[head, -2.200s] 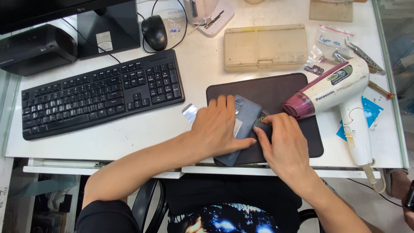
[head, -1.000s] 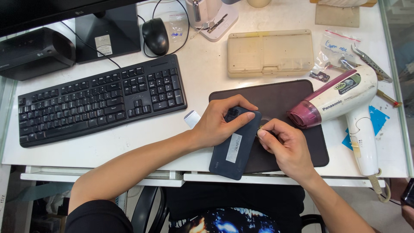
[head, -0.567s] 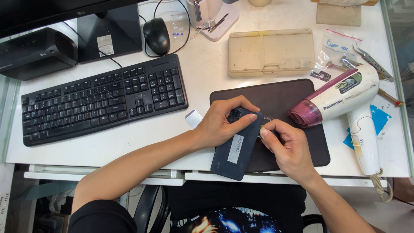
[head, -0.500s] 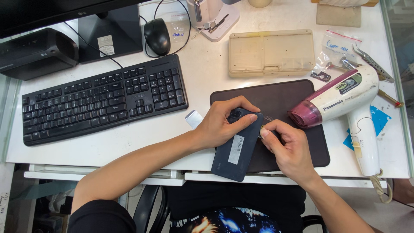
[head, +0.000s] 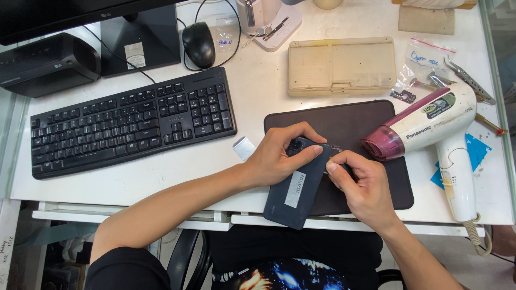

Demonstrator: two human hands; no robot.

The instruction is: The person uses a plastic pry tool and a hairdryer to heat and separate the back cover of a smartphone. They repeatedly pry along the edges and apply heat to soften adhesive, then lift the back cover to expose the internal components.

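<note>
Left hand clamps the dark phone at frame centre, fingers curled over its top. Right hand pinched shut at the phone's edge; whether holding a tool, cannot tell. Best to keep the phone flat on the mat, pressing gently.

Person is wearing black short-sleeve tee w/ blue-orange graphic print on front; forearms, left hand & right hand showing bare.

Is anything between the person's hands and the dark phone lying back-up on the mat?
Nothing visible. The left hand already grips the phone at its camera end, and the right hand has its fingers pinched at the phone's right edge. The hair dryer lies apart to the right on the mat.
</note>
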